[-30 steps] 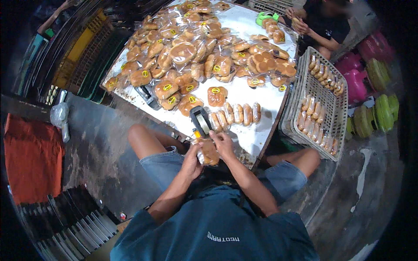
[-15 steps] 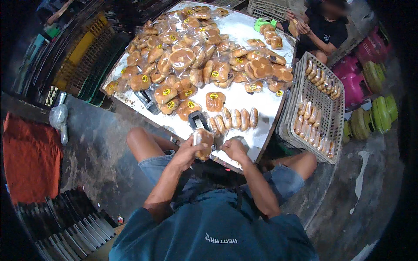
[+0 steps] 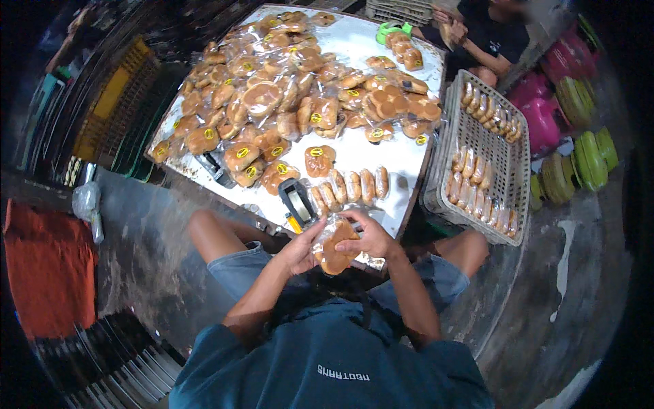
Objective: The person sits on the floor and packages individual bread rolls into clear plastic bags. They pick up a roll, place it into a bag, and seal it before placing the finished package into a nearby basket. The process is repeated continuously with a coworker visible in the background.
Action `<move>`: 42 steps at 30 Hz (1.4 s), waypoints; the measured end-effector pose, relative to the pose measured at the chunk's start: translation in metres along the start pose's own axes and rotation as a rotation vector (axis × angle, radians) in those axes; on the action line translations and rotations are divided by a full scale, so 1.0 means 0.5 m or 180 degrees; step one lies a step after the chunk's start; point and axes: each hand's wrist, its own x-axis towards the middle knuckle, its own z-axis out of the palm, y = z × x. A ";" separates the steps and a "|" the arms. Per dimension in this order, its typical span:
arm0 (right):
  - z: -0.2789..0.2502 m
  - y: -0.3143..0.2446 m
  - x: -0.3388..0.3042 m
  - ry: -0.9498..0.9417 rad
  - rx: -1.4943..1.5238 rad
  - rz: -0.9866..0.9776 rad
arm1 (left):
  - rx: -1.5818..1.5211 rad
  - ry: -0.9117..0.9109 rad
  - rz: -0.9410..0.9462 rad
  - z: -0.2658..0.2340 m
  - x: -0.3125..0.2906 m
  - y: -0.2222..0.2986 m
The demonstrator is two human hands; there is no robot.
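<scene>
Handling step judged current: bagged bun [image 3: 336,251] is gripped by left hand [image 3: 300,252] and right hand [image 3: 372,238], contact partly hidden; tape dispenser [image 3: 287,191] at eleven o'clock; gentle hold called for.

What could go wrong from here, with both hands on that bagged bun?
The left hand and right hand could dent the soft-looking bagged bun if they squeeze too hard.

The black tape dispenser stands just beyond the hands, beside the row of small wrapped buns; a bump might push it into them.

The pile of bagged bread reaches the left edge of the white table, so a piece might slip off.
</scene>
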 end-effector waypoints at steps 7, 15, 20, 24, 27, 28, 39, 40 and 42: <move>-0.089 0.012 0.050 0.2359 -0.0754 0.0225 | 0.0160 0.0882 0.0754 -0.013 0.128 0.045; -0.152 0.137 0.085 0.1910 -0.1920 0.1254 | 0.2948 0.1906 0.1460 0.021 0.339 0.046; -0.142 0.209 0.074 0.1833 -0.2461 0.1093 | 0.2963 0.2130 0.0964 0.040 0.407 0.038; -0.150 0.232 0.078 0.2031 -0.2198 0.0923 | 0.2484 0.2177 0.0601 -0.034 0.498 0.013; -0.196 0.122 0.060 0.2378 -0.1959 0.0531 | 0.1364 0.1493 0.1822 0.148 0.372 0.061; -0.216 0.061 0.053 0.2598 -0.2143 0.0302 | 0.1391 0.1185 0.1774 0.198 0.343 0.100; -0.761 -0.169 -0.216 0.4554 -0.3277 -0.0421 | 0.1806 -0.0331 0.3311 0.786 0.637 0.091; -0.794 -0.147 -0.240 0.4573 -0.3300 -0.0117 | 0.1679 -0.0574 0.2640 0.789 0.673 0.067; -0.850 -0.092 -0.280 0.4072 -0.3016 0.0976 | 0.1363 -0.1063 0.1305 0.786 0.749 0.028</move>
